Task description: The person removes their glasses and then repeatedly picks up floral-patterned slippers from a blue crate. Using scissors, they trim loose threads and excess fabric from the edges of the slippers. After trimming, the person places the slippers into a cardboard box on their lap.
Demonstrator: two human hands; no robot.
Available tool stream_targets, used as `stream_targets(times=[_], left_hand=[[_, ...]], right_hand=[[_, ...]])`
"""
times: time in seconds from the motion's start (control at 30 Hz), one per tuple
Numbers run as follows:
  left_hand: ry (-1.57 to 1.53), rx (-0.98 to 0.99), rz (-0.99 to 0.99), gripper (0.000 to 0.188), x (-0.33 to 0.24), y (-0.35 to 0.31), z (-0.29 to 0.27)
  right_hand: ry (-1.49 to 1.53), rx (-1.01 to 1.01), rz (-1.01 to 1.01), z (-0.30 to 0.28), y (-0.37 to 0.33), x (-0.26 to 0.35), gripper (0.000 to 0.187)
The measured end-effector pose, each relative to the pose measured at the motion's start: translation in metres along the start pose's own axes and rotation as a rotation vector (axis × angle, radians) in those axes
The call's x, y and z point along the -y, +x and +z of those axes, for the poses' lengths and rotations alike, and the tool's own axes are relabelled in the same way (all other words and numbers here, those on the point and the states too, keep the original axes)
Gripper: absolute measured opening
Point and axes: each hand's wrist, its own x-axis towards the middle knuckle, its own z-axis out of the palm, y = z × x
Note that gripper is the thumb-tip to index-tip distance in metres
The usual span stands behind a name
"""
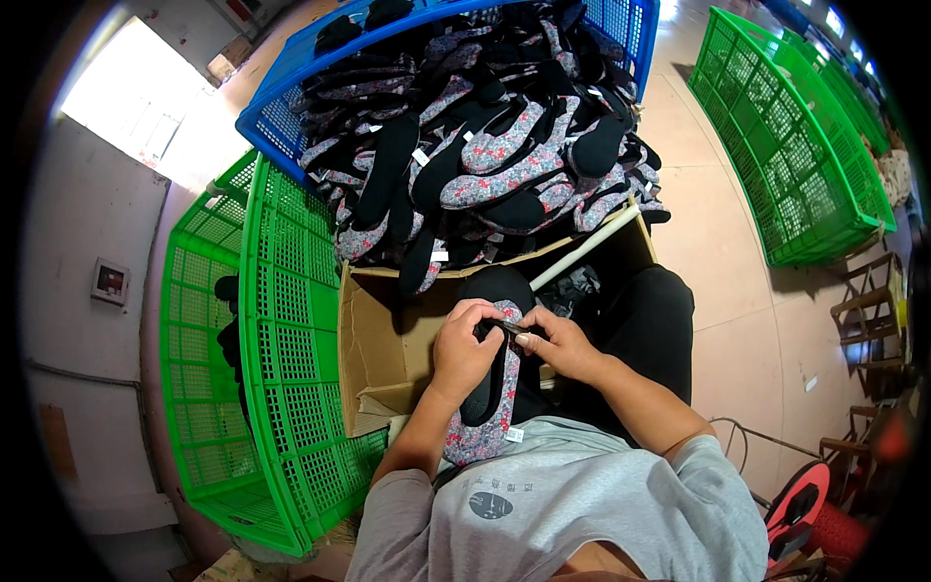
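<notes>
A grey cloth shoe point(495, 412) with red flowers and a black inside lies across my lap, its heel with a small white tag towards me. My left hand point(465, 344) is closed on the shoe's upper, thumb and fingers pinching the edge of the opening. Opposite it, my right hand point(562, 346) is closed too, fingertips meeting the left ones at the same edge. Something small and dark shows between the right fingertips; I cannot make out what it is. A rounded black piece point(495, 283) sticks out beyond the hands.
A blue crate point(254, 121) heaped with similar floral shoes point(504, 184) stands ahead, above an open cardboard box point(373, 325) with a white bar point(592, 244) across it. Green crates point(281, 369) stand at left; another green crate point(776, 145) is at far right. Wooden stools point(868, 310) are at right.
</notes>
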Motion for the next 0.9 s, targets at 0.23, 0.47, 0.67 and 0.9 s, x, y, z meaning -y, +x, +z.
stream_targets(times=[0.23,0.47,0.67,0.9], left_hand=[[-0.004,-0.006,-0.003,0.018,-0.001,0.0,0.001],[-0.007,-0.01,-0.009,0.017,0.002,-0.001,0.001],[-0.007,0.009,-0.017,0.023,-0.003,0.0,0.0],[0.086,0.018,-0.08,0.044,-0.014,-0.003,-0.001]], right_hand=[[-0.032,-0.022,-0.008,0.001,-0.001,0.006,0.02],[-0.056,-0.037,0.02,0.003,0.0,0.008,0.02],[0.636,-0.213,0.214,0.011,0.005,-0.016,0.016],[0.437,-0.35,0.098,0.007,0.008,-0.008,0.028]])
